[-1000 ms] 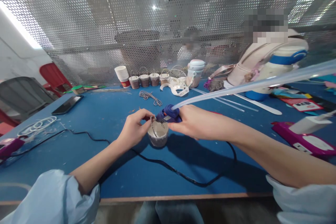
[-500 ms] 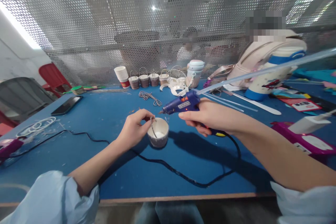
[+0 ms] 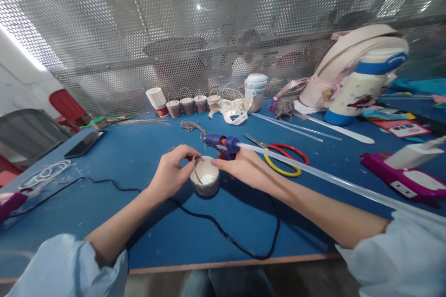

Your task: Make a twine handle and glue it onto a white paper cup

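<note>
My left hand (image 3: 173,168) is closed at the left rim of a small cord-wrapped paper cup (image 3: 206,188), pinching a grey-brown cord (image 3: 197,172) whose end reaches down inside the cup. The cup stands upright on the blue table, its white inside facing me. In my right hand (image 3: 246,168) is a blue hot glue gun (image 3: 219,141), its nozzle pointing left beyond the cup. The thumb of that hand is by the cup's right rim; whether it touches cannot be made out. A long clear glue stick (image 3: 313,172) sticks out of the gun's back.
Red-and-yellow scissors (image 3: 287,157) lie behind my right forearm. At the back stand stacked paper cups (image 3: 156,98), several wrapped cups with handles (image 3: 187,106) and a bottle (image 3: 256,93). A black cable (image 3: 226,235) loops in front. A purple power strip (image 3: 406,181) lies right.
My right hand has brought the glue gun left and closer to the cup, turning the glue stick's tail downward to the right. The scissors have come into sight. My left hand keeps its pinch.
</note>
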### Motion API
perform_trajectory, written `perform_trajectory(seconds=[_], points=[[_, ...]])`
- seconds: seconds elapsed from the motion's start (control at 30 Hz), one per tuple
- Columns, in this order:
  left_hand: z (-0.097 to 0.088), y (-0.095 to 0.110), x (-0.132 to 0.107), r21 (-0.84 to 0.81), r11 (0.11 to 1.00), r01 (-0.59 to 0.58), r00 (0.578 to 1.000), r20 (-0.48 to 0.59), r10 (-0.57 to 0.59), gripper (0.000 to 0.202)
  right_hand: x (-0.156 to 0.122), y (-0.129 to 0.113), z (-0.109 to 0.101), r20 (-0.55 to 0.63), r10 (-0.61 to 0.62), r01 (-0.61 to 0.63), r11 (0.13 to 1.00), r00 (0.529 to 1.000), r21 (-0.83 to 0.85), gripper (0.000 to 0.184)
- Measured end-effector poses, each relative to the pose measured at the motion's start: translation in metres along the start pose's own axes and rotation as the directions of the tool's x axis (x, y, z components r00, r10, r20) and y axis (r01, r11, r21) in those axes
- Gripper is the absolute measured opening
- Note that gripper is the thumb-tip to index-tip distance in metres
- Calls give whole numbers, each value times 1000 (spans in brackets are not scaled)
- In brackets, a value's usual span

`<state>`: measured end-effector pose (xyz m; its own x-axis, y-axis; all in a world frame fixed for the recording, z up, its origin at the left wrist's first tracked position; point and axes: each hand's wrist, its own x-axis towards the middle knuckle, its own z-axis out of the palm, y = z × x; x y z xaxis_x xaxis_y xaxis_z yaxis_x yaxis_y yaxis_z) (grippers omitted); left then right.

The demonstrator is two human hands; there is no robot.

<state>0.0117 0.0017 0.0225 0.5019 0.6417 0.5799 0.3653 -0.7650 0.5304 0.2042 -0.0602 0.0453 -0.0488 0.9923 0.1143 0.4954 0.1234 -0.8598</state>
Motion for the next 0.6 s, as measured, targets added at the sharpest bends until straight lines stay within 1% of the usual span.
perform_trajectory(seconds=[0.1,0.3,0.47,0.6], points=[[0,-1,0,-3,1000,-17,1000,-2,17,6,1,0,3,-6,-2,2,1000,1000,13,20],[-1,-1,1,-5,998,-58,998,1,58,6,-3,-7,4,-41,29,-31,999,999,-40,20],[-2,0,1,11,997,-76,997,28,76,6,-1,-4,7,-98,-28,22,998,995,-54,19],[-4,-1,1,9,997,-78,996,48,78,7,1,1,9,-119,-67,62,997,991,-48,17]])
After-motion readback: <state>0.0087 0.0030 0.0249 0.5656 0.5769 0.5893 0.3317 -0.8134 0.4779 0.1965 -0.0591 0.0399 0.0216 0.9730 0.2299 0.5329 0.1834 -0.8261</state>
